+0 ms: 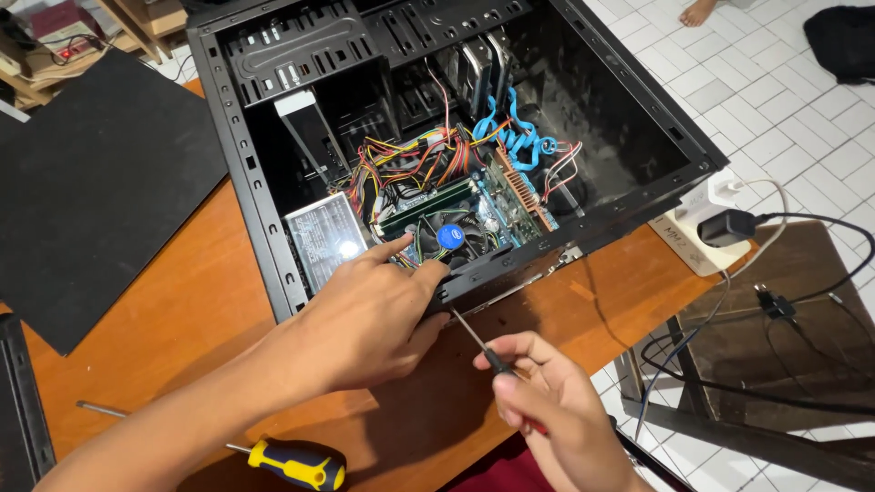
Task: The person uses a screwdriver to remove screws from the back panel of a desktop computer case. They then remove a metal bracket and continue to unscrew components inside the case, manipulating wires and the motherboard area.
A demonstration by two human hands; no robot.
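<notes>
An open black computer case (273, 237) lies on its side on an orange wooden table (182, 301). Inside are a motherboard with a round cooler fan (449, 239), bundles of coloured wires (410, 159) and blue cables (515, 137). My left hand (365, 319) rests on the case's near edge, index finger pointing into it beside the fan. My right hand (556, 410) grips a thin screwdriver (474, 342) whose tip touches the case's near edge.
A yellow-and-black screwdriver (292, 463) lies on the table near me. A black side panel (100, 173) lies at left. A white power strip with a black adapter (711, 228) sits at the table's right edge, cables trailing over a dark stool. White tiled floor at right.
</notes>
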